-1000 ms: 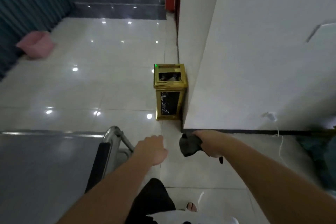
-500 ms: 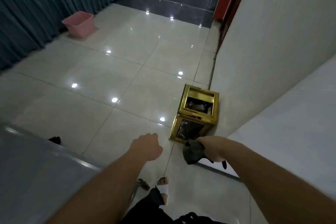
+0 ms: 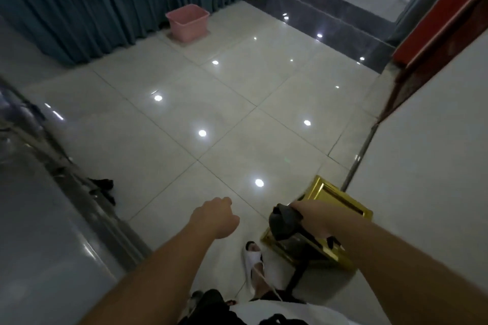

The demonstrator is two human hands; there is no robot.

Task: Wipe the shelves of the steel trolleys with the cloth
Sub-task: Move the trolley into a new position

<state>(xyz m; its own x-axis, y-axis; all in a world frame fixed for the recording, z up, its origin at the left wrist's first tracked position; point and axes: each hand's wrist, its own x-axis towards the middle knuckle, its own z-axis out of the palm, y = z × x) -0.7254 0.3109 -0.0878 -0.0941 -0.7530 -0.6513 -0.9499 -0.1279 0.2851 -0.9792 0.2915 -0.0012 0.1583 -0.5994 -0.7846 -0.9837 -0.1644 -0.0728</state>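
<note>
- The dark cloth (image 3: 284,224) is bunched in the grasp of the right hand (image 3: 313,220), just above the gold bin (image 3: 340,202) by the wall.
- The left hand (image 3: 215,216) is clenched, holding nothing, over open floor tiles (image 3: 211,113).
- The steel trolley (image 3: 39,232) edge runs along the left; a pink tub (image 3: 188,22) sits well apart by the curtain (image 3: 105,0).

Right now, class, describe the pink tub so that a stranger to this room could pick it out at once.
Start at the long teal pleated curtain along the far side of the shiny tiled floor. Near its right end, at its foot, stands the pink tub, open-topped and rectangular. It is the only pink thing, far from the gold bin by the white wall.
</note>
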